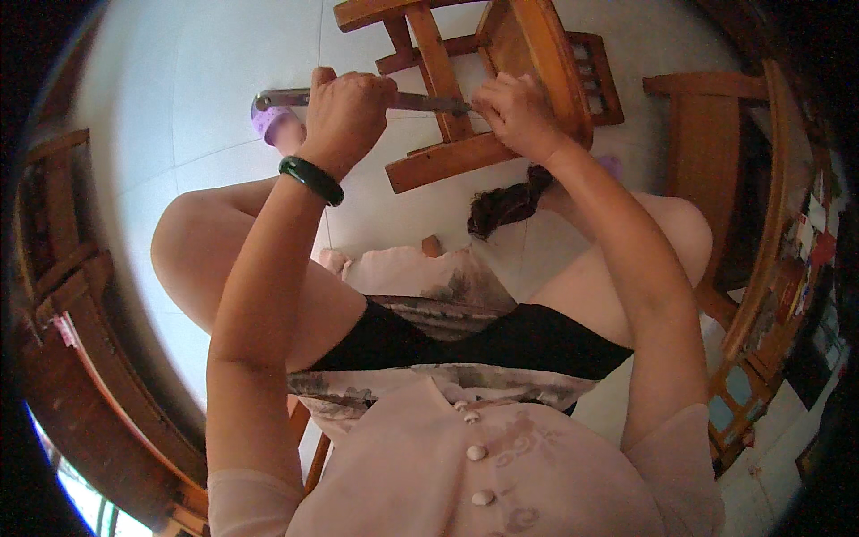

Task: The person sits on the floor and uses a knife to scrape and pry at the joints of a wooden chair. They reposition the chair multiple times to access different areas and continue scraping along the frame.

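Observation:
My left hand (347, 112) is closed around a long grey metal tool (418, 101) with a rounded end (263, 100) sticking out on the left. Its exact kind cannot be made out. The tool's other end reaches a rail of a wooden chair (438, 72) that lies tipped over on the floor in front of me. Beside that end, my right hand (517, 112) has its fingers pinched together against the chair; whatever they hold is hidden. On my left wrist sits a dark green bangle (311, 180).
Purple shoes (268, 123) are on my feet. A dark bunched cloth (510, 204) hangs near my right lower leg. Wooden furniture (716, 161) stands to the right, with more wooden furniture (67, 233) to the left. Pale tiles (215, 80) cover the floor.

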Tool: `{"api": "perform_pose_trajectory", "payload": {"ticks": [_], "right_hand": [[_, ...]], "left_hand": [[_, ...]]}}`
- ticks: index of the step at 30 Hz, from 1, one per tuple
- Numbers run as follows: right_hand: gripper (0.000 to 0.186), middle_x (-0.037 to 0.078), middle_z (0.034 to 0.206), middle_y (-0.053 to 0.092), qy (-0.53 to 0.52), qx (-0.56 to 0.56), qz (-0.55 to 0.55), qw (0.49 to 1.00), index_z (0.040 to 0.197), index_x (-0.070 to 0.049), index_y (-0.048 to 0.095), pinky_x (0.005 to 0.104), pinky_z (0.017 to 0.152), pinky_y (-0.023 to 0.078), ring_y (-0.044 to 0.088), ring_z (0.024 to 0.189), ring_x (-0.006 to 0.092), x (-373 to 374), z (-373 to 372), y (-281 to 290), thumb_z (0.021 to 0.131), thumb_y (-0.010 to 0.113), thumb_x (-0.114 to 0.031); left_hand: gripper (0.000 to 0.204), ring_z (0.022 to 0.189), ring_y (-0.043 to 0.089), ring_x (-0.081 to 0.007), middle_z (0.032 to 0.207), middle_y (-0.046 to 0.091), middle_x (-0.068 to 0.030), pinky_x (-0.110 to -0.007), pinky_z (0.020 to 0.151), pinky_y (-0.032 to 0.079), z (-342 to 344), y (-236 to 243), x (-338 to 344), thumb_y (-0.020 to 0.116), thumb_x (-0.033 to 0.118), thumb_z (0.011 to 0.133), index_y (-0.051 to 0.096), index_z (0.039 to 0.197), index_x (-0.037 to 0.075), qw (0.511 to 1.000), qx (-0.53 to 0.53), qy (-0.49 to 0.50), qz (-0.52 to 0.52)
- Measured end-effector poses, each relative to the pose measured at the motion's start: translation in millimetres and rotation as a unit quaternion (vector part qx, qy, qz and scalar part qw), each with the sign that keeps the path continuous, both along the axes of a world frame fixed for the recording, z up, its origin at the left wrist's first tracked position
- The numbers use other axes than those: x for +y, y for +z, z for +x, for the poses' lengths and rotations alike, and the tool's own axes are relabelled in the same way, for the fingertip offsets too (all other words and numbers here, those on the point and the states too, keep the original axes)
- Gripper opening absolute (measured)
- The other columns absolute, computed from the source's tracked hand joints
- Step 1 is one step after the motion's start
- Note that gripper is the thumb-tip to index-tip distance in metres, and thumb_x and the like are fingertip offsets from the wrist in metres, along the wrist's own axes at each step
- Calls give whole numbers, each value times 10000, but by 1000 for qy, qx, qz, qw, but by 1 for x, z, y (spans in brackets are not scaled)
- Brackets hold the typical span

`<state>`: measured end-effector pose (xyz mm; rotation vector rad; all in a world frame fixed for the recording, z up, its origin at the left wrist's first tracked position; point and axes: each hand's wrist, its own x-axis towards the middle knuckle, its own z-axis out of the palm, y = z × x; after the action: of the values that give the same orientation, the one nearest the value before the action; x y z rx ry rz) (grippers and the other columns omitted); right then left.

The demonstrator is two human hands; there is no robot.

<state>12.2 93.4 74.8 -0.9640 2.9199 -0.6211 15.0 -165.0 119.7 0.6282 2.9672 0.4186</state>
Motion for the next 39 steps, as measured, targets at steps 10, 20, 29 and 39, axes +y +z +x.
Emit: {"api": "perform_pose_trajectory", "payload": {"ticks": [10, 20, 29, 39], "right_hand": [[61, 34, 867, 640, -28, 1, -1, 1000, 855, -120, 639, 432, 761, 378, 580, 908, 246, -5, 4, -1, 819, 600, -151], [62, 29, 856, 640, -48, -16, -21, 999, 850, -125, 646, 421, 762, 369, 583, 900, 242, -6, 3, 0, 813, 596, -129], [51, 36, 845, 635, -11, 6, -30, 999, 837, -120, 636, 420, 773, 369, 568, 863, 254, 2, 1, 11, 815, 597, -145], [95, 31, 836, 624, 17, 5, -32, 999, 832, -110, 621, 413, 781, 367, 573, 875, 243, 4, -5, 16, 850, 593, -200]], "left_hand": [[193, 805, 624, -228, 787, 672, -78, -368, 812, 329, 2, -9, 0, 536, 27, 801, 689, 815, 142, 997, 58, 3, 49], [171, 758, 623, -251, 757, 661, -75, -381, 814, 342, 3, -8, -2, 542, 40, 811, 675, 817, 147, 998, 50, -1, 49], [164, 765, 629, -244, 764, 661, -66, -381, 808, 340, 6, -7, -1, 539, 60, 822, 674, 821, 153, 996, 70, -9, 57], [139, 814, 623, -236, 791, 666, -65, -386, 803, 345, 5, -9, -5, 546, 88, 833, 671, 843, 149, 998, 22, 8, 61]]}}
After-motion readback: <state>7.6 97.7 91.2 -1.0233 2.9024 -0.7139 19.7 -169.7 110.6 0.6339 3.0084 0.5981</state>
